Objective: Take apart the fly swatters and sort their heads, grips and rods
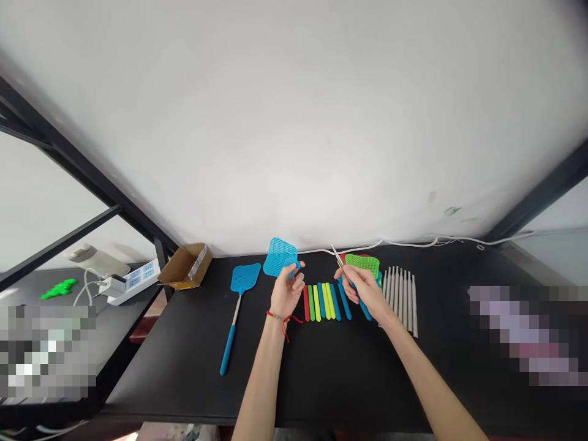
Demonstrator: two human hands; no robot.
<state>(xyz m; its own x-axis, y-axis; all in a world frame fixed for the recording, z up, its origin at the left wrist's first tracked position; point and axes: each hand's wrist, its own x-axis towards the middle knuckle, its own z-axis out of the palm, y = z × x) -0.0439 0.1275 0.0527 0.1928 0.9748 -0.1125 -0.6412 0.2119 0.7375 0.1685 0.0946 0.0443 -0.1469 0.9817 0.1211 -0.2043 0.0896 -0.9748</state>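
View: head camera, looking down at the black table [294,392] from the near edge.

Left grip: clenched. My feed shows the left hand [287,291] pinching a blue mesh swatter head [280,257], which rises just above the fingers at top centre, with a short blue stub showing by the thumb.

Right grip: clenched. The right hand [361,291] closes on a blue handle [362,306] and a slim steel tool [337,256], whose tip points to the upper left; I can't tell exactly what tool it is. A green mesh swatter head [362,264] sits just past the fingers, with a red mesh piece [356,255] behind it. I can't tell whether the hand holds the green head.

Arms: both come up from the bottom edge and angle inward, hands close together above the table. A red cord bracelet [278,317] circles the left wrist.

Table items: between the hands lies a row of red, green, yellow and blue plastic handles [324,303]. Grey rods [399,300] stand in a row to their right. A whole blue fly swatter [241,278] lies left of the left hand. A cardboard box [186,266] sits at the far left corner.
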